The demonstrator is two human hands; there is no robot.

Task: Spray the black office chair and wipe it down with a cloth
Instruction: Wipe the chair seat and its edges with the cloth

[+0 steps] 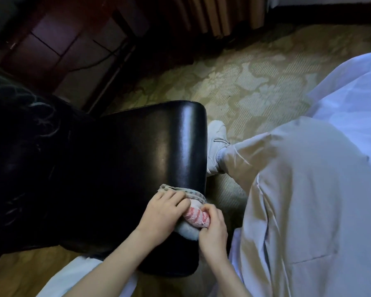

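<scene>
Black chair (159, 146) fills centre-left, with its glossy pad facing up. Cloth (189, 231) is bunched on the pad's right edge. Left hand (161, 213): fingers (169, 198) slightly spread, pressing flat on the cloth. Right hand (212, 230): curled, pinching the cloth's pink-striped roll. White shoe (217, 144) on patterned carpet (255, 82), just beside the chair.

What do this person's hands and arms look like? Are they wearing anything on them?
Both hands are bare: the left hand and right hand show no gloves, rings or watch. The forearms are uncovered; a pale white sleeve starts higher up the left arm.
</scene>
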